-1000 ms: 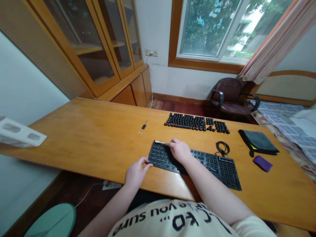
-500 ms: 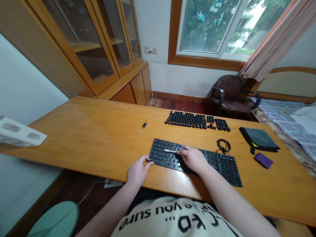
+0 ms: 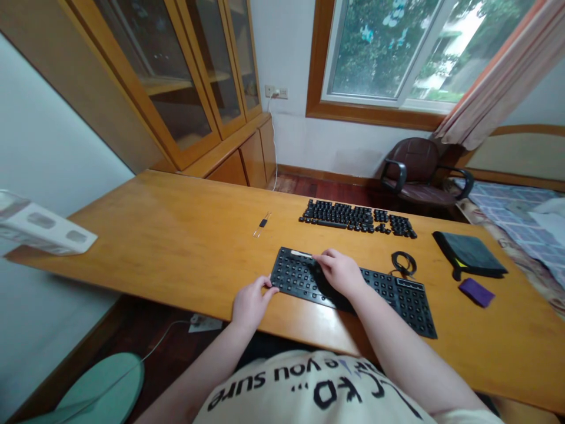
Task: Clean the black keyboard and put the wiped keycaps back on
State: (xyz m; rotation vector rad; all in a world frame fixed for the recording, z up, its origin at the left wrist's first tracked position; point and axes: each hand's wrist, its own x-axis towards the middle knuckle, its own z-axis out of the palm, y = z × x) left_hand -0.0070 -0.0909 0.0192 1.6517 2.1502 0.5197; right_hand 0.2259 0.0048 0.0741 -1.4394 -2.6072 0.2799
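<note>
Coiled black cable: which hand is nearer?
Right. The right hand, holding a stick, rests on the keyboard left of the cable; the left hand touches the keyboard's left edge.

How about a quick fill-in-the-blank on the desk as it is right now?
The left hand holds the ___ end of the bare keyboard.
The right hand holds a thin stick with a ___ tip.
The coiled ___ lies by the keyboard's far right corner.
The small cloth beside the dark folded cloth is ___.
Missing: left; white; cable; purple.
</note>
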